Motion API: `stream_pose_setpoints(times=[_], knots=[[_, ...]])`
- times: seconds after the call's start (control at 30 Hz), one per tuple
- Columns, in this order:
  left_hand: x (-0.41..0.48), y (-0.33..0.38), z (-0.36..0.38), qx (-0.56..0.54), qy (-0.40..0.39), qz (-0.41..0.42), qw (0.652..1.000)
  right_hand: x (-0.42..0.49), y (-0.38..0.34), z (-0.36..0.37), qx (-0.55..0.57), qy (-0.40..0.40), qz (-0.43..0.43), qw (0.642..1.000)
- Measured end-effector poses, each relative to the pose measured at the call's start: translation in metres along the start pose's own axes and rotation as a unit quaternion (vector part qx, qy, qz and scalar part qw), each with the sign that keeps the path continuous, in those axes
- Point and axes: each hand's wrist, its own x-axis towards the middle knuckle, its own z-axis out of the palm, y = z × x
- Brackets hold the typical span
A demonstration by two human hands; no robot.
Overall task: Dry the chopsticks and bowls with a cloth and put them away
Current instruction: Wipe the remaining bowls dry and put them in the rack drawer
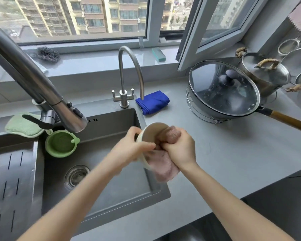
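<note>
1. The bowl [152,133] is held tilted over the right edge of the sink [111,188], mouth turned rightward.
2. The left hand [130,150] is curled round the bowl's rim; exact finger placement appears blurred.
3. The right hand [179,150] is clenched on the pink cloth [163,169], which is pushed into the bowl.
4. A folded blue cloth [153,102] is noted on the counter [233,153] by the sink's back right corner.

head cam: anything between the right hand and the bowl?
Yes, the pink cloth. The right hand grips it and pushes it into the bowl, which the left hand holds. The head view shows it.
</note>
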Motion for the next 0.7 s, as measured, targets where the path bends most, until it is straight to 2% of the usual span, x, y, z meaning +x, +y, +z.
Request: stream_pose_setpoints(times=[0.07, 0.1, 0.17, 0.2, 0.27, 0.37, 0.47, 0.53, 0.6, 0.63, 0.7], knots=[[-0.015, -0.016, 0.029, -0.128, 0.075, 0.085, 0.985, 0.000, 0.006, 0.008, 0.052, 0.031, 0.077, 0.995], [-0.017, -0.021, 0.041, -0.159, 0.128, 0.122, 0.971, -0.002, 0.007, 0.014, 0.079, 0.028, 0.100, 0.992], [-0.011, -0.021, 0.046, -0.165, 0.213, 0.160, 0.950, -0.007, 0.006, 0.021, 0.097, 0.023, 0.119, 0.988], [-0.009, -0.019, 0.043, -0.157, 0.223, 0.171, 0.947, -0.009, 0.005, 0.021, 0.087, 0.028, 0.114, 0.989], [-0.008, -0.015, 0.032, -0.157, 0.188, 0.200, 0.949, -0.010, -0.001, 0.014, 0.037, 0.035, 0.076, 0.996], [-0.007, -0.004, 0.008, -0.152, 0.098, 0.215, 0.960, -0.007, -0.023, -0.001, -0.043, 0.029, -0.042, 0.998], [0.007, 0.018, -0.018, -0.013, -0.010, 0.111, 0.994, -0.002, -0.042, -0.007, -0.138, 0.012, -0.188, 0.972], [0.007, 0.037, -0.030, 0.140, -0.117, 0.020, 0.983, -0.001, -0.047, -0.004, -0.188, -0.027, -0.247, 0.950], [0.008, 0.045, -0.034, 0.170, -0.179, 0.000, 0.969, 0.000, -0.043, 0.001, -0.169, -0.031, -0.230, 0.958], [0.013, 0.042, -0.033, 0.152, -0.166, 0.011, 0.974, 0.001, -0.037, 0.003, -0.137, -0.012, -0.195, 0.971], [0.018, 0.024, -0.018, 0.036, -0.093, 0.073, 0.992, 0.004, -0.025, 0.005, -0.033, 0.037, -0.067, 0.996]])
